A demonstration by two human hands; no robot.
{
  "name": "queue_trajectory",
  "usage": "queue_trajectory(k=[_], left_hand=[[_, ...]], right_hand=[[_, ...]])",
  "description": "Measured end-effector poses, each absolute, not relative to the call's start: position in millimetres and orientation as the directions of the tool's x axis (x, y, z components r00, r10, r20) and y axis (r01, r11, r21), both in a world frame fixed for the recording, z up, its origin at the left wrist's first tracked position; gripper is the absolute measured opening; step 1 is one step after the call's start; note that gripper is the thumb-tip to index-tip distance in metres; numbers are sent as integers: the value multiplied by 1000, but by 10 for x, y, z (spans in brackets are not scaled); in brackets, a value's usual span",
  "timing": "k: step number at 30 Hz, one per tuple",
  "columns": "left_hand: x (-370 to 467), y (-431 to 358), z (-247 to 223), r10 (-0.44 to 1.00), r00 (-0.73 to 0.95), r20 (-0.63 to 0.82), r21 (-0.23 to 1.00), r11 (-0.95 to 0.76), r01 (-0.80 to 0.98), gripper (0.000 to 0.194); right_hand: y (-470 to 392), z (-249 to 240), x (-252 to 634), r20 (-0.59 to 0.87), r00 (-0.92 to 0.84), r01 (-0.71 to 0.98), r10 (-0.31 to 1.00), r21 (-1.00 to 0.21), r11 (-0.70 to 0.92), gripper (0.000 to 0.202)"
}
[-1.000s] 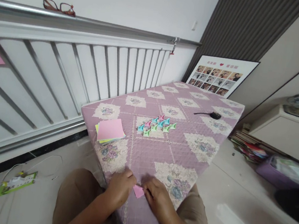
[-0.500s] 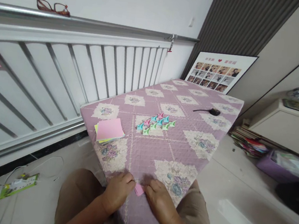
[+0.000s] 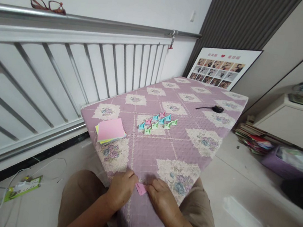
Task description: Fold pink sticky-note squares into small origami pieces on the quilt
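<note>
A small folded piece of pink paper point(image 3: 140, 188) lies at the near end of the cloth-covered table point(image 3: 144, 215). My left hand point(image 3: 122, 189) pinches its left side, and my right hand point(image 3: 162, 199) pinches the right side, fingers of both curled. Farther up the table stand several small folded paper pieces in blue, pink and green point(image 3: 158, 122), grouped in slanting rows. A stack of square paper sheets point(image 3: 111, 130), pink on top with yellow and other colours beneath, rests near the left edge.
A black object with a strap point(image 3: 217, 109) lies on the far right of the table. Along the left runs a white radiator point(image 3: 107, 67) with glasses point(image 3: 48, 6) on the pipe above. A photo board point(image 3: 223, 68) leans behind the table; a power strip point(image 3: 23, 188) is on the floor.
The pink paper shows a wider, flatter face between my fingers. Both hands keep hold and have shifted only slightly; the camera view has moved a little.
</note>
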State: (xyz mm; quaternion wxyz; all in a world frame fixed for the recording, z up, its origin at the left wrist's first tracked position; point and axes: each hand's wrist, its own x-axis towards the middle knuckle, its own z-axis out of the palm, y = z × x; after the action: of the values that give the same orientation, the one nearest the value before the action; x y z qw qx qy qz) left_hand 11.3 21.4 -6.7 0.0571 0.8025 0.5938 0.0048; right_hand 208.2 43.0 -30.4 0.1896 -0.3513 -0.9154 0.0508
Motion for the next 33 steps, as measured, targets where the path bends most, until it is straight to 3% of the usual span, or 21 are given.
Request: queue_trajectory(k=[18,23,33], left_hand=[[48,213,-140,888,452,-86,-20,-455,890,12],[51,115,-140,882,471,1,-7,-471,882,8],[48,71,-120,836,549,13,-48,-548,835,20]], right_hand=[[393,-229,2072,297,-681,635,669,-215,742,10],[357,-192,2060,297,-658,645,692,-252,721,13],[333,-208,2047,337,-602,664,724,-294,688,15]])
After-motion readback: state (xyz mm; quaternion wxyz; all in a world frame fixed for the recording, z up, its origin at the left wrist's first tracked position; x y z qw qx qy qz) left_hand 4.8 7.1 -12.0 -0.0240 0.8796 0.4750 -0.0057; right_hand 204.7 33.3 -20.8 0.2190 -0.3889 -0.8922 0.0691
